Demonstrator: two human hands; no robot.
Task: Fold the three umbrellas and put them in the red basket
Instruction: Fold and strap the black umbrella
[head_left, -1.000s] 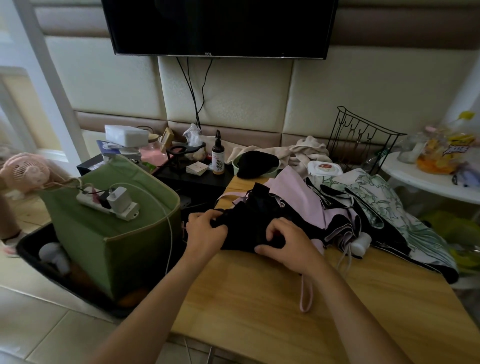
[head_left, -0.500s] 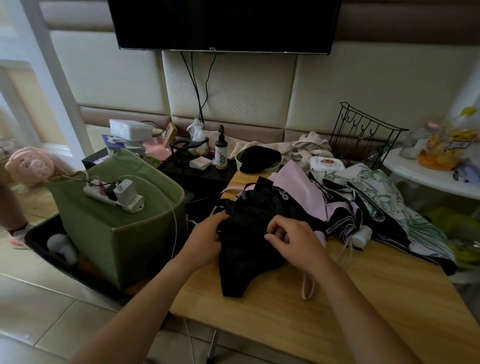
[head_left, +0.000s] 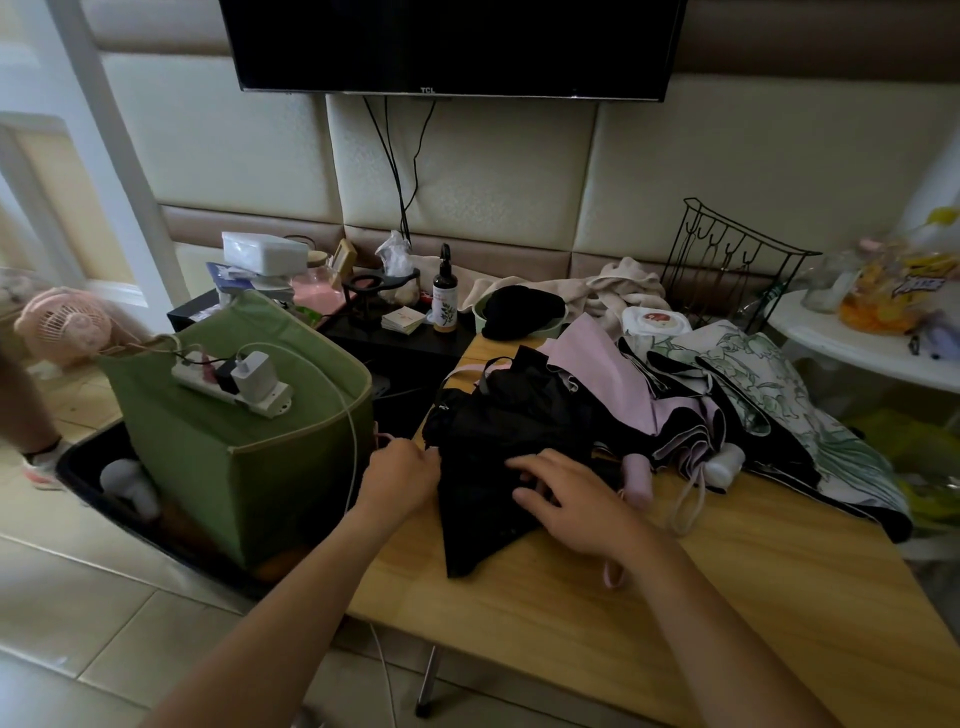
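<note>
Three collapsed umbrellas lie bunched on the wooden table (head_left: 675, 623). The one nearest me shows its black canopy (head_left: 498, 441), with a flap spread toward me. Behind it lies a pink umbrella (head_left: 613, 379) with a white handle (head_left: 724, 465), and to the right a white one with a green leaf print (head_left: 769, 395). My left hand (head_left: 400, 478) pinches the black fabric's left edge. My right hand (head_left: 576, 499) presses flat on the black canopy, fingers spread. No red basket is in view.
A green fabric box (head_left: 239, 447) carrying a power strip (head_left: 234, 384) stands left of the table. A black wire rack (head_left: 727, 265), wet wipes (head_left: 654, 322), a spray bottle (head_left: 444, 296) and a towel sit at the back. A white side table (head_left: 857, 343) is at right.
The black canopy has been pulled out and laid flatter toward me. My right hand has opened and moved onto it; my left hand has shifted to the fabric's left edge.
</note>
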